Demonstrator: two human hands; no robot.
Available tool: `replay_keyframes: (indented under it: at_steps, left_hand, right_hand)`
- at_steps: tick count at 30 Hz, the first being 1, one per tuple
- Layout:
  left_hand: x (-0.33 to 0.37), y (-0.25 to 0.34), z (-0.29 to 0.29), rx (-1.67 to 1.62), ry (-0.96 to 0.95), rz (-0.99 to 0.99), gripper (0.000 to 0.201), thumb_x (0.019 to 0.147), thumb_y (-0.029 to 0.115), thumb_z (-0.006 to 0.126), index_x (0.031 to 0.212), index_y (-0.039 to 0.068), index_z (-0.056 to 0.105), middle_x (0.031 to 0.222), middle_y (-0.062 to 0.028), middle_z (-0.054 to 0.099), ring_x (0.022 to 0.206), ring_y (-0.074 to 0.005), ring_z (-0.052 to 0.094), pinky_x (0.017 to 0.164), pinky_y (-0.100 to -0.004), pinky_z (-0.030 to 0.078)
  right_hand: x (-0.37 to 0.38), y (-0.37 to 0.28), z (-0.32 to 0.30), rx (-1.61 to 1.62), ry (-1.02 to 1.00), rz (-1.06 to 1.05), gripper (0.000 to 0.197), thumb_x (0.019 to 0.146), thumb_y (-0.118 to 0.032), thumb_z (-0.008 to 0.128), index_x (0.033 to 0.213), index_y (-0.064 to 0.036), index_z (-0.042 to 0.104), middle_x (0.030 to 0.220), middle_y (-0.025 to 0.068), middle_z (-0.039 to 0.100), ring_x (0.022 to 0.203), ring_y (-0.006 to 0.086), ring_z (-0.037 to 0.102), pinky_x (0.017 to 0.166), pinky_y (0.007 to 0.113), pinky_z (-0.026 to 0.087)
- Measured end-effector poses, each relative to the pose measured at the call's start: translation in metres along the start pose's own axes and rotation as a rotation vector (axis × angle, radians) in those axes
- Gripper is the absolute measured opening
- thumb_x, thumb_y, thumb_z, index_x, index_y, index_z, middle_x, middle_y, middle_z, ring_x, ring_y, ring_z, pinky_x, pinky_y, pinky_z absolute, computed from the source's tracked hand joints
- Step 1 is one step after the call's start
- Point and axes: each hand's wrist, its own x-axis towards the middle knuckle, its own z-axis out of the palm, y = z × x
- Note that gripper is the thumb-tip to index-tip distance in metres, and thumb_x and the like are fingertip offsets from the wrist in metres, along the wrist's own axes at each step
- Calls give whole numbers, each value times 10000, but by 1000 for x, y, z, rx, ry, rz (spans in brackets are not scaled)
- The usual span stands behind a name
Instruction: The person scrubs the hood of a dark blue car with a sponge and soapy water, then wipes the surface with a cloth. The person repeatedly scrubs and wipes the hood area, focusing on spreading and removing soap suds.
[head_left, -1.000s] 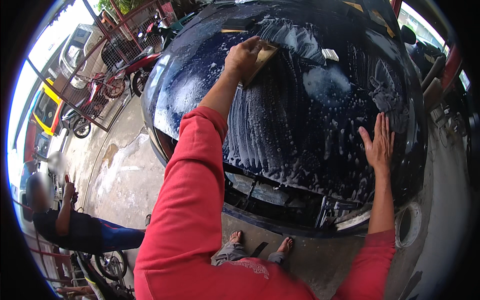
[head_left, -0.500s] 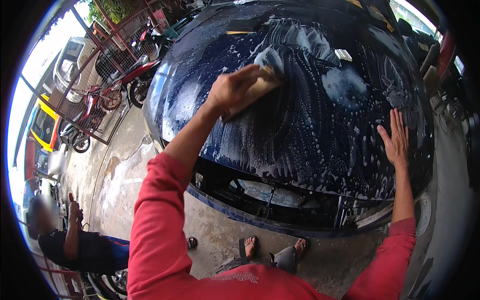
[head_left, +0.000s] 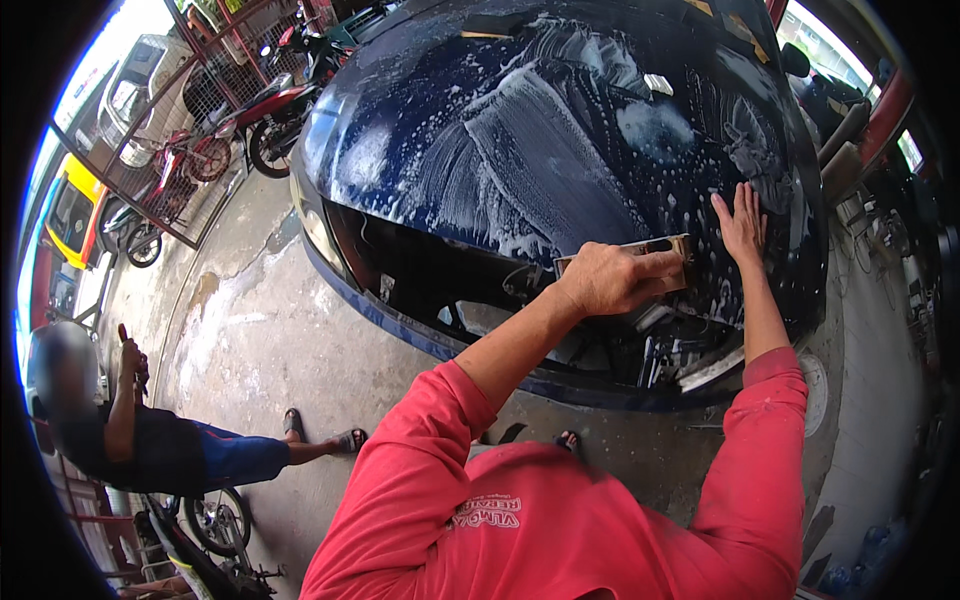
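My left hand [head_left: 622, 278] grips a flat tan sanding block [head_left: 682, 265] by its long side, at the front edge of a dark blue car hood [head_left: 420, 150]. A broad streaked band of white suds [head_left: 540, 150] runs down the hood to the block. Fingers spread, my right hand [head_left: 742, 228] lies flat on the wet paint to the right and holds nothing. Just beyond its fingertips, a crumpled grey cloth [head_left: 756, 150] rests on the hood.
Below the hood the open front of the car [head_left: 400, 265] shows bare parts and a bumper edge. A person in dark clothes [head_left: 150, 445] stands at left beside a motorcycle [head_left: 215, 520]. Farther back are a red motorcycle [head_left: 270, 110] and a mesh fence. Another dark block [head_left: 490, 27] lies high on the hood.
My left hand has drawn the sanding block from the hood's middle down and right to its front edge, leaving a streaked band. My right hand stays flat on the hood; the whole view has shifted.
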Motion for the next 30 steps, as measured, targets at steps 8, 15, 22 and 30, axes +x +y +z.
replay_keyframes:
  at_steps: [8,15,22,30]
  left_hand:
    - [-258,-14,-77,-297,313,-481,491,965,143,781,1436,31,699,1211,-221,802,1068,-329,817,902,-378,639]
    - [-546,-9,-70,-187,651,-1116,449,1049,138,730,1473,3,668,1313,-222,777,1163,-248,754,1012,-376,567]
    - [-748,5,22,-210,206,-1776,463,1022,322,711,1337,-18,734,1212,-229,799,1089,-316,782,946,-425,586]
    - [-835,59,40,-398,-178,-1862,482,1026,346,722,1327,-31,730,1216,-219,805,1053,-300,784,918,-428,594]
  right_hand:
    - [-127,-152,28,96,165,-575,1047,1076,-722,445,1675,122,285,1780,318,226,1678,440,184,1365,555,146]
    - [-80,-343,26,138,71,-555,1130,1050,-770,444,1668,154,248,1772,355,193,1683,454,135,1381,523,96]
    - [-106,-327,29,183,77,-621,1155,1022,-811,456,1667,131,282,1780,315,221,1680,431,175,1374,521,150]
    - [-264,-278,20,173,108,-582,1100,1042,-749,498,1658,142,304,1782,309,220,1682,425,178,1362,538,183]
